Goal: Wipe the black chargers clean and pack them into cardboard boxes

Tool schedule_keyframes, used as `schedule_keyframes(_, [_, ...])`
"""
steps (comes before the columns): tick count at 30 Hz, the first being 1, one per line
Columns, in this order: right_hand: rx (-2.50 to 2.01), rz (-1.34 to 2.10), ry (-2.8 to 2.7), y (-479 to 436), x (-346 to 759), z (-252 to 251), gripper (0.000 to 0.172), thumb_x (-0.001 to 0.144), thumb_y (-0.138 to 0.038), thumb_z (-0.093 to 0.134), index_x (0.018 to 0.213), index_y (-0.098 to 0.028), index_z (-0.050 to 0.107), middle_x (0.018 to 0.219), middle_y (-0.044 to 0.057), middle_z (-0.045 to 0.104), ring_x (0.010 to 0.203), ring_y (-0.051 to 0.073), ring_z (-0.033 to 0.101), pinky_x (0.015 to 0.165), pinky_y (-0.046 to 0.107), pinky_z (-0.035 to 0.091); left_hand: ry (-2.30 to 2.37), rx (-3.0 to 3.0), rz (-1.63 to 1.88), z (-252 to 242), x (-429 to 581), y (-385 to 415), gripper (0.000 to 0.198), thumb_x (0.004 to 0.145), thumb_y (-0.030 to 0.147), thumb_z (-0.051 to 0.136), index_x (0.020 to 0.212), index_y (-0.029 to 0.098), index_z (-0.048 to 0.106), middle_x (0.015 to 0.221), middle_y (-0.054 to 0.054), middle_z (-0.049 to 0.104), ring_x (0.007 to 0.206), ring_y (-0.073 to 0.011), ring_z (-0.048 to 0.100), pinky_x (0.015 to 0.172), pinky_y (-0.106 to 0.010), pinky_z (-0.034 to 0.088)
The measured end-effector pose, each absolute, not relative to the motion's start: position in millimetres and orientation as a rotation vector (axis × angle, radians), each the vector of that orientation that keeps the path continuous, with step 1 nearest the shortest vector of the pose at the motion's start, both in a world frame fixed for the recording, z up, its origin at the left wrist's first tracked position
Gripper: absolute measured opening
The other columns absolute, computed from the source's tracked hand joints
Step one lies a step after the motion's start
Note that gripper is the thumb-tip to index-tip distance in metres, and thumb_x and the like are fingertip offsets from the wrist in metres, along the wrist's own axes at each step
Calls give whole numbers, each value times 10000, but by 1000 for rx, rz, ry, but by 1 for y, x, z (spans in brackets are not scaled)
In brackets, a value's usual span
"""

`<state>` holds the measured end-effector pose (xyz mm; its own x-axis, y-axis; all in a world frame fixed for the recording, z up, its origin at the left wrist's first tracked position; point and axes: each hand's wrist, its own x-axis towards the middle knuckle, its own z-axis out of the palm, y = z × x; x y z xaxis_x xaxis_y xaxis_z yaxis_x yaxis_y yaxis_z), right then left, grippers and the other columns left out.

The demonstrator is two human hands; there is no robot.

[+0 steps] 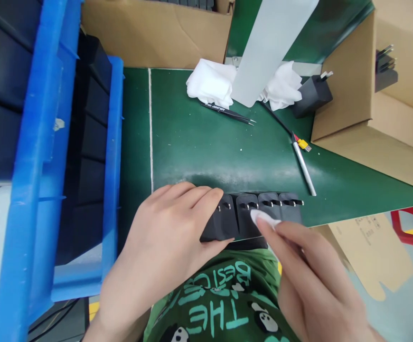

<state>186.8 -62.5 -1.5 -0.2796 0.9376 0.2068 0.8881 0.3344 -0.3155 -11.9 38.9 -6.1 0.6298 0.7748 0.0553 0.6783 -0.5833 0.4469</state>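
Note:
Several black power adapters (pixel 247 223) stand in a row at the table's front edge, their metal prongs facing up. My left hand (pixel 174 228) is closed round the left end of the row and covers part of it, with the thumb on the near side. Between thumb and forefinger, my right hand (pixel 309 275) pinches a small white wipe (pixel 259 217). The wipe's folded tip is over an adapter near the middle of the row; whether it touches the prongs I cannot tell.
Blue crates (pixel 112 156) with black adapters stand left. Behind lie crumpled white cloths (pixel 211 81), tweezers (pixel 228 113), a silver pen-like tool (pixel 303 166) and a cable with a yellow plug (pixel 302 143). A loose adapter (pixel 311 97) sits beside an open cardboard box (pixel 345 76).

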Motion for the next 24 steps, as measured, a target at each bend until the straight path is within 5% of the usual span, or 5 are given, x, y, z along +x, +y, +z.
schedule_keyframes(4, [-1627,48,-2227,-55,164,-7,444,919,2,405,1330,4,572,1133,184,669,949,228,660,807,344,608,1089,2504,371,-8,-12,39,273,867,282,667,1109,157,649,1045,-79,758,920,-301,700,764,-476,567])
schedule_keyframes(9, [-1428,322,-2190,-46,146,-1,390,974,-44,340,1204,-29,655,1099,107,711,1009,155,660,966,216,555,1124,2545,430,-10,-11,40,381,799,48,509,1143,124,655,1038,-97,764,901,-289,700,751,-452,563])
schedule_keyframes(11, [-1491,343,-2128,-50,161,5,424,953,8,363,1281,-60,624,1139,94,680,1108,128,635,1023,194,520,1142,2576,428,-7,-15,36,372,878,216,599,1231,101,621,1143,-133,740,1017,-329,675,863,-496,550])
schedule_keyframes(15, [-1776,119,-2086,-62,191,6,570,907,70,414,1441,-99,520,1098,128,601,1027,161,633,885,251,583,1310,2501,463,-3,-33,16,856,840,591,699,1504,141,400,1396,-151,612,1270,-375,556,1085,-543,447])
schedule_keyframes(24, [-1594,69,-2244,-49,139,-10,410,906,16,425,1276,73,591,1132,226,673,1029,266,652,904,361,600,1370,2317,436,-14,-47,1,583,955,218,558,1513,237,389,1384,-59,643,1230,-254,631,1013,-384,566])
